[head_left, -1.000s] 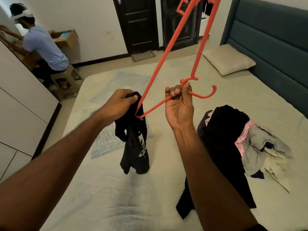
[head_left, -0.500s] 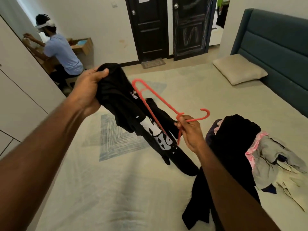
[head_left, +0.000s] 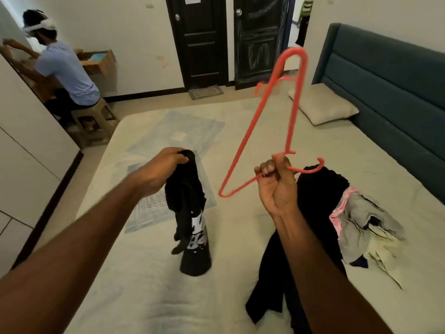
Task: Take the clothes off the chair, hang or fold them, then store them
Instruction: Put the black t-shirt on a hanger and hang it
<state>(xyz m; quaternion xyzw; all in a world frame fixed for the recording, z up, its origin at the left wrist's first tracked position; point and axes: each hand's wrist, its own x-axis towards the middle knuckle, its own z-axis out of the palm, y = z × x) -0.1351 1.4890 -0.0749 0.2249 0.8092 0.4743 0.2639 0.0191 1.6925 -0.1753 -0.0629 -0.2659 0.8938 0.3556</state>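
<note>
One shirt [head_left: 190,213] gripped in left hand [head_left: 161,172], hanger [head_left: 260,133] clenched in right hand [head_left: 277,182], unhung; pile [head_left: 337,213] on bed [head_left: 144,297] left.

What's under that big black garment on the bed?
The black garment lies on the bed; beside it, a pink piece and grey clothes seem tucked under its right edge. Anything further beneath is covered.

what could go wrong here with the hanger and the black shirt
The left hand grips the black shirt bunched at one spot, so the neck opening may be hard to find for the red hanger. The right hand holds the hanger near its hook with the frame swung up, so it could twist. The shirt's hem drags on the bed.
</note>
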